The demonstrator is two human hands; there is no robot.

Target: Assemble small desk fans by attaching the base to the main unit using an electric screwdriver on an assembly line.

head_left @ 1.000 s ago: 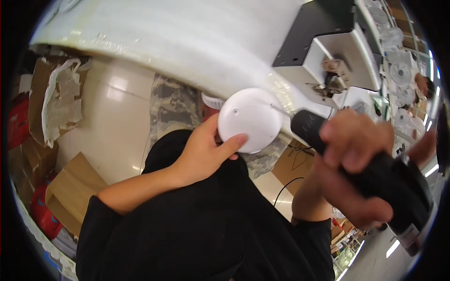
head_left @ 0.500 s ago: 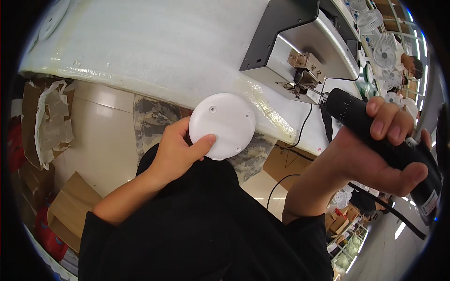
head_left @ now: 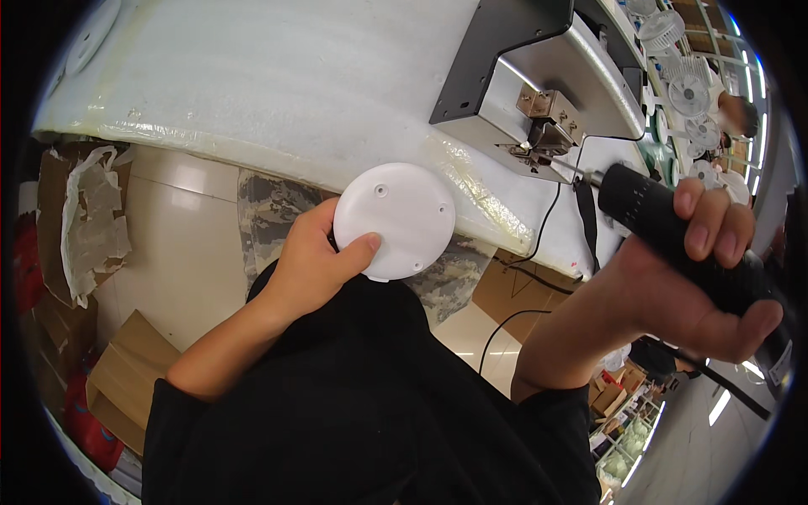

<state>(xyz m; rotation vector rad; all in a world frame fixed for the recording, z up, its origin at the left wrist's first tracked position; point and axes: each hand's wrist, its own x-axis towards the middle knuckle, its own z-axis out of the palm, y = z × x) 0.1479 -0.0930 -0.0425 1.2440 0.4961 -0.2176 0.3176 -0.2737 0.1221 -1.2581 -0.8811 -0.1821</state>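
My left hand (head_left: 320, 257) grips a round white plastic base (head_left: 402, 223) by its left edge, thumb pressed on its face. Several small screw holes show near the rim of that disc. My right hand (head_left: 682, 261) is wrapped round a black electric screwdriver (head_left: 644, 202) with a cord at its back end. Its thin bit points left, with the tip at the metal outlet of a screw feeder (head_left: 551, 126) on the table. Whether a screw sits on the tip is too small to tell.
The white table (head_left: 278, 93) is covered in clear film. Cardboard boxes (head_left: 130, 379) lie on the floor at left. A black cable (head_left: 505, 324) hangs near my right forearm. White fans (head_left: 686, 97) and another person (head_left: 736, 114) are at the far right.
My right hand has drawn the screwdriver slightly to the right, away from the feeder. My left hand and the white base have shifted a little left and up.
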